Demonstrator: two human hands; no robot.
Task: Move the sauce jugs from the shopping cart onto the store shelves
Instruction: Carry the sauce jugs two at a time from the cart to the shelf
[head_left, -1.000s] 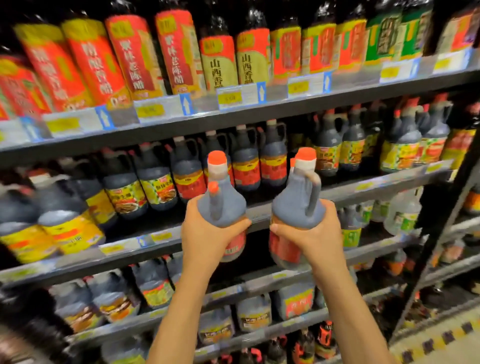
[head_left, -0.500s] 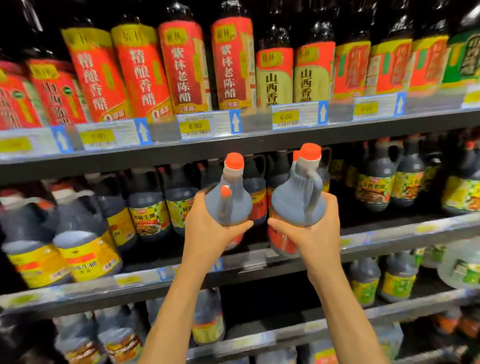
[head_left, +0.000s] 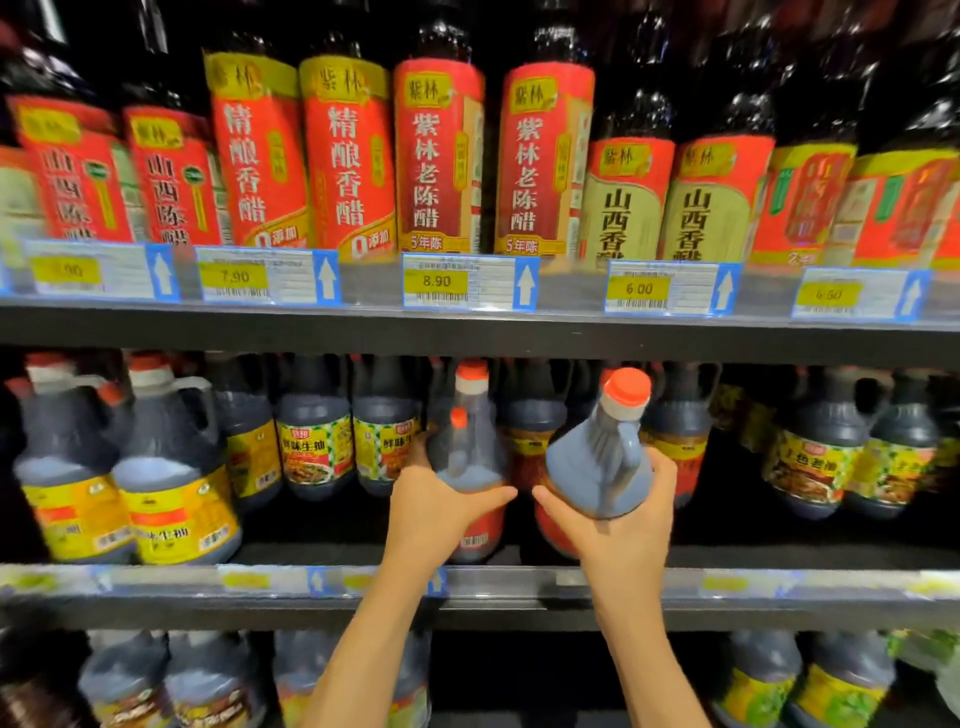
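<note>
The left hand (head_left: 436, 514) and right hand (head_left: 618, 525) have carried their jugs forward into the gap on the middle shelf (head_left: 727, 582), 6 o'clock of the 8.90 price tag (head_left: 457, 283). The left sauce jug (head_left: 467, 447), firmly grasped, looks nearly seated. The right sauce jug (head_left: 597, 457), also grasped, is tilted.

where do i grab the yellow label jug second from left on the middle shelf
By the loop handle beside its neck. The jug stands upright at the front of the shelf with the handle on the right as seen, so come from the front right and hook through the loop; the broad body likely gives a poorer hold.
</note>
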